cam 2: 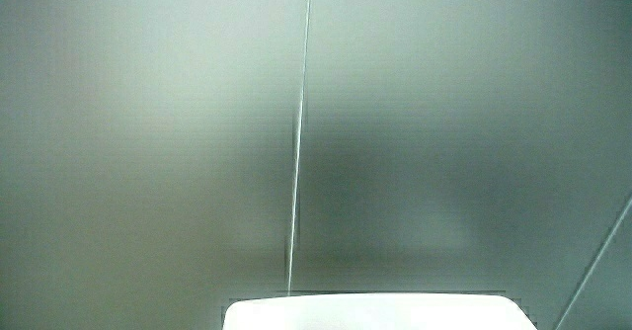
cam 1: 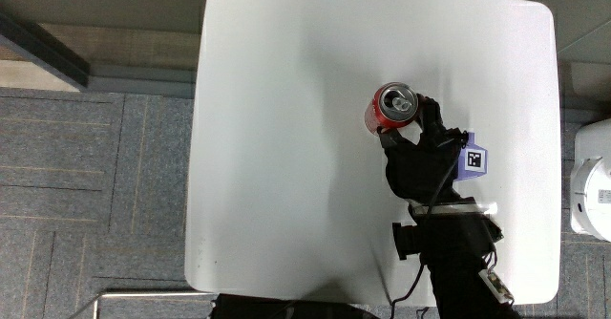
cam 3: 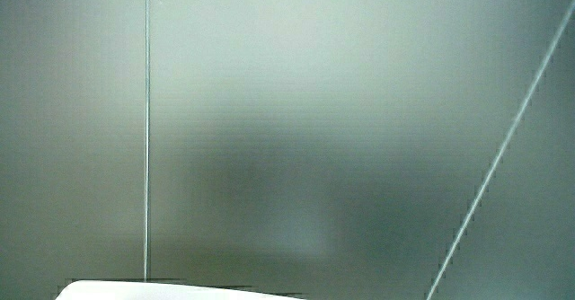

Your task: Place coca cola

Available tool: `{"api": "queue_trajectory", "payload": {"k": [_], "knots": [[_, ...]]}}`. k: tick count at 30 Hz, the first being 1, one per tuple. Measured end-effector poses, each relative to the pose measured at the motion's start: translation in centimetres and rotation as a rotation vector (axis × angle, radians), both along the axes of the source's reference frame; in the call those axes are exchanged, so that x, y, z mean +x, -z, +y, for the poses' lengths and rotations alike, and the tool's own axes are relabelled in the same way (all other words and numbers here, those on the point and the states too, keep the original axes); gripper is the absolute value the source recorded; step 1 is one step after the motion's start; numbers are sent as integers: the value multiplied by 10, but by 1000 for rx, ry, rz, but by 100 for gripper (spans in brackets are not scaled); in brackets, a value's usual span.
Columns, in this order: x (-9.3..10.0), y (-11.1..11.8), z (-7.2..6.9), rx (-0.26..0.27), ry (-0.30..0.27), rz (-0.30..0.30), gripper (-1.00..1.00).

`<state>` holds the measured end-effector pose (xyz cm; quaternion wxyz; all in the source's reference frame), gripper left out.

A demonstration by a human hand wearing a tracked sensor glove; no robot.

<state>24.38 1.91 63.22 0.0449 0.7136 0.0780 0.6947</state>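
In the main view a red Coca-Cola can (cam 1: pixel 389 107) with a silver top stands upright on the white table (cam 1: pixel 286 166). The black-gloved hand (cam 1: pixel 412 133) is wrapped around the can from the side nearer the person, fingers curled against it. The patterned cube (cam 1: pixel 472 159) sits on the back of the hand, and the forearm runs from it toward the table's near edge. Both side views show only a pale wall and a sliver of the table's edge (cam 2: pixel 375 312); neither the can nor the hand appears there.
A white rounded object (cam 1: pixel 594 180) stands on the floor beside the table. Grey carpet tiles (cam 1: pixel 86 185) surround the table.
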Motion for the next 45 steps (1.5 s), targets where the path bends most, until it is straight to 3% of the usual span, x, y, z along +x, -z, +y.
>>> {"api": "queue_trajectory", "payload": {"k": [4,5,10,21,23,25,30,34,35,36,38,43,45], "knots": [[0,-1,0,-3,3,24,0],[0,-1,-2,21,7,15,0],[-2,0,-1,-5,13,3,0],[2,-2,4,-32,46,39,-85],[1,-1,4,-15,51,42,-100],[1,-1,4,-35,53,34,-100],[0,0,7,-24,40,10,-100],[4,-5,7,-35,29,11,-100],[6,-9,8,-43,31,37,-100],[3,-3,8,-49,26,10,-100],[4,-3,8,-59,30,20,-100],[7,-1,8,-66,50,83,-100],[10,1,7,-62,70,163,-100]]}}
